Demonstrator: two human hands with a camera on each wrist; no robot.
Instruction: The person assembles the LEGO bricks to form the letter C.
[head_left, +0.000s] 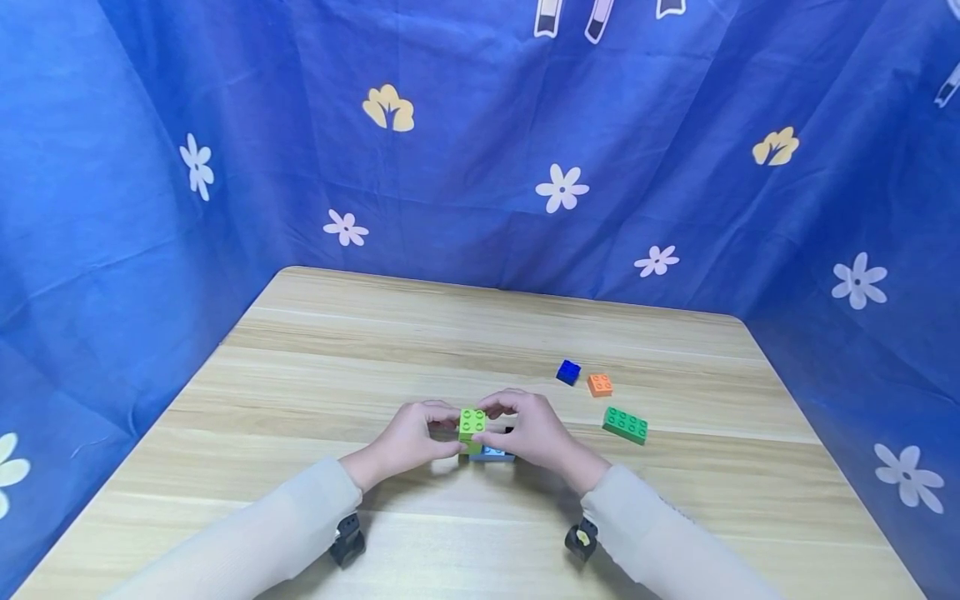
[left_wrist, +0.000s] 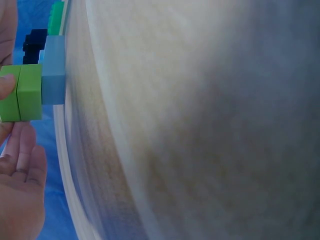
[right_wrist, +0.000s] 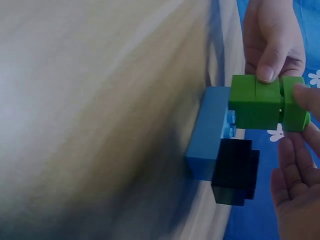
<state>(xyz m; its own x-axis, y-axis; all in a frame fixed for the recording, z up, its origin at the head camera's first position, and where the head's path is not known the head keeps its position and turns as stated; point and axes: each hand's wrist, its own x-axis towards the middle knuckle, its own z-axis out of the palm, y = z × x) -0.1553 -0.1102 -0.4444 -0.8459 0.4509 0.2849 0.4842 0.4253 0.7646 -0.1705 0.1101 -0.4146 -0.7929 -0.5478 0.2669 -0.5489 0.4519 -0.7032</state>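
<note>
A stack of light green bricks (head_left: 472, 423) stands on one end of a light blue brick (head_left: 493, 456), with a black brick (right_wrist: 232, 170) at its other end. My right hand (head_left: 534, 429) pinches the top light green brick (right_wrist: 294, 102) between thumb and fingers; a narrow gap shows under that brick in the right wrist view. From the other side my left hand (head_left: 407, 435) holds the stack, its thumb against the lower light green bricks (right_wrist: 255, 100). In the left wrist view, left-hand fingers (left_wrist: 25, 155) extend behind the stack. The right hand partly hides the black brick in the head view.
To the right on the wooden table (head_left: 337, 350) lie a dark blue brick (head_left: 568, 372), an orange brick (head_left: 600, 384) and a longer green brick (head_left: 625, 425). A blue patterned curtain (head_left: 465, 192) hangs around the table's back and sides.
</note>
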